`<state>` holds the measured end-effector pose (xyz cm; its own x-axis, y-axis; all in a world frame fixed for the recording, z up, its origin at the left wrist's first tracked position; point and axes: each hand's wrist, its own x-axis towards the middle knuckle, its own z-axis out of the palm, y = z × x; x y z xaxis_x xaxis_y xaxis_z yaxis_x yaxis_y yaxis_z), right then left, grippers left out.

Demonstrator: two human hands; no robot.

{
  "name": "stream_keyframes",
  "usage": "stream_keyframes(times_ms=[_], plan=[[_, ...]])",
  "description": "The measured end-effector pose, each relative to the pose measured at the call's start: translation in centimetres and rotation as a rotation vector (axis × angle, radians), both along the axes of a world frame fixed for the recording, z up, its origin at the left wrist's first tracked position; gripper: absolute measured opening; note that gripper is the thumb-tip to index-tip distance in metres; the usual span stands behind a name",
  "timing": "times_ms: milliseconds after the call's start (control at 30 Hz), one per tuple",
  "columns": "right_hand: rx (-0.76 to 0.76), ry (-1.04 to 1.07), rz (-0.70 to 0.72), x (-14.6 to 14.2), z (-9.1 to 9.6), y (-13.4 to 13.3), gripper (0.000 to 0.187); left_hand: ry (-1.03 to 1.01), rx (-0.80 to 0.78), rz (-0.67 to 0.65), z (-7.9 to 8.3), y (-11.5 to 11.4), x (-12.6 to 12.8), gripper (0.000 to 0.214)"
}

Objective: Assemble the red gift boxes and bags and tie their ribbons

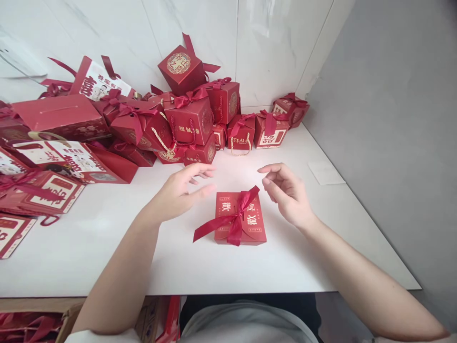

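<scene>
A red gift box [222,233] with pale lettering lies on the white table in front of me. A dark red ribbon [233,220] is tied in a bow across its top, one tail trailing past the left side. My left hand [187,190] hovers to the upper left of the box, fingers apart, holding nothing. On the other side, my right hand [285,193] is raised at the box's upper right, fingers curved, with a gap between thumb and fingertips and nothing in it. Neither hand touches the box.
Several red gift boxes with ribbons and cord handles are piled along the wall, including a tilted top box [180,66] and a box by the corner [273,132]. A white paper [325,173] lies at right. Below the table's left edge stands a cardboard box [69,314] holding red items.
</scene>
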<state>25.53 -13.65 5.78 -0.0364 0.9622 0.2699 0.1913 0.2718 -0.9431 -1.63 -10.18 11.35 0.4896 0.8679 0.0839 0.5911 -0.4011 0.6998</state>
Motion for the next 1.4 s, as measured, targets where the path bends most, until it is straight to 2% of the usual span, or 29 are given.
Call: stream_keyframes(times_ms=[100,167,233,300,367,433,500,533,600,667,767,867,1000,1067,1133,1233,1333,1400], plan=[[0.106,-0.188,0.161,0.8,0.5,0.3,0.024,0.028,0.010,-0.232,0.6,-1.1,0.9,0.070],[0.097,-0.244,0.288,1.3,0.7,0.5,0.033,0.082,0.030,-0.335,0.7,-1.6,1.5,0.073],[0.027,-0.232,0.375,1.5,0.8,0.6,0.031,0.111,0.028,-0.367,0.5,-1.8,1.8,0.063],[-0.021,-0.191,0.385,1.4,0.6,0.7,0.022,0.093,0.042,-0.300,0.2,-1.4,1.6,0.053],[-0.013,-0.155,0.314,1.1,0.3,0.7,0.019,0.047,0.080,-0.171,0.0,-0.9,1.2,0.048],[0.023,-0.139,0.223,0.8,0.1,0.7,0.018,-0.028,0.091,-0.111,0.0,-0.6,1.0,0.040],[0.050,-0.136,0.152,0.5,-0.1,0.6,0.018,-0.077,0.074,-0.176,0.1,-0.8,1.4,0.029],[0.060,-0.133,0.129,0.4,-0.2,0.5,0.019,-0.073,0.071,-0.231,0.1,-1.2,1.9,0.030],[0.082,-0.122,0.105,0.3,-0.3,0.4,0.020,-0.017,0.089,-0.314,0.1,-2.1,3.0,0.053],[0.096,-0.100,0.094,0.2,-0.4,0.2,0.021,0.034,0.104,-0.328,-0.1,-2.9,4.1,0.065],[0.053,0.027,0.027,0.1,-0.2,0.0,0.024,0.029,0.082,-0.305,-0.6,-3.4,4.8,0.061],[0.034,0.214,-0.144,0.3,0.4,0.1,0.027,0.001,0.034,-0.307,-1.0,-2.9,4.3,0.063],[0.206,0.437,-0.419,1.4,1.5,0.8,0.021,-0.001,0.000,-0.322,-1.0,-2.3,3.6,0.064],[0.272,0.519,-0.509,2.0,1.9,1.2,0.018,0.010,-0.009,-0.327,-0.9,-2.3,3.5,0.063],[0.274,0.552,-0.526,2.5,2.0,1.6,0.015,0.011,-0.012,-0.338,-0.9,-2.2,3.4,0.061],[0.209,0.600,-0.414,2.8,1.7,2.0,0.013,-0.013,0.039,-0.345,-1.0,-1.9,3.0,0.052],[0.096,0.652,-0.268,3.1,1.4,2.1,0.015,0.009,0.092,-0.291,-0.8,-1.3,2.4,0.030],[0.032,0.638,-0.250,3.2,1.2,2.1,0.014,0.048,0.065,-0.253,-0.5,-0.9,2.0,0.017]])
